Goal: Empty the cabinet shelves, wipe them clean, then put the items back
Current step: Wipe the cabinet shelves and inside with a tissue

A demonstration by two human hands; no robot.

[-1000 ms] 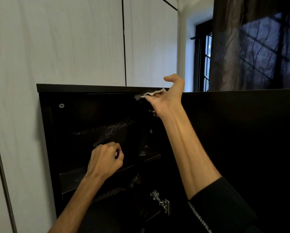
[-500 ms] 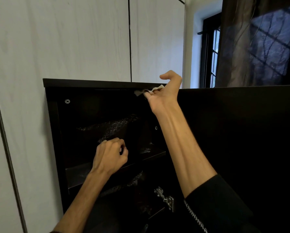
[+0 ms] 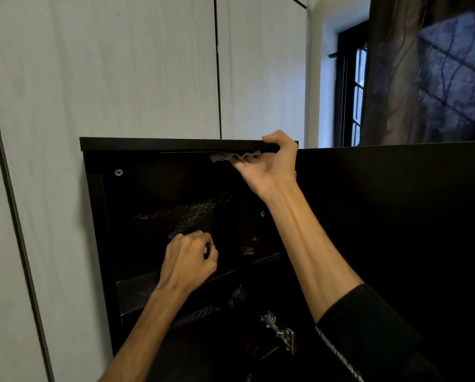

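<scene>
A dark cabinet [image 3: 159, 144] stands open against a pale wall. My right hand [image 3: 272, 164] holds a crumpled grey cloth [image 3: 232, 156] against the underside of the cabinet's top panel, thumb hooked over the panel's front edge. My left hand [image 3: 188, 259] hovers in front of the upper shelf [image 3: 137, 290] with its fingers curled and nothing visible in them. The shelf interior is very dark; faint speckled patches show on the back.
The open cabinet door [image 3: 396, 230] fills the right side, with a metal hinge [image 3: 280, 330] near its lower inner edge. Pale wall panels [image 3: 120, 64] rise behind the cabinet. A window [image 3: 352, 84] and a dark curtain [image 3: 423, 64] lie at the upper right.
My right hand's thumb came down from pointing up and now hooks over the top panel's edge, the cloth still under the panel. My left hand stayed curled in front of the shelf.
</scene>
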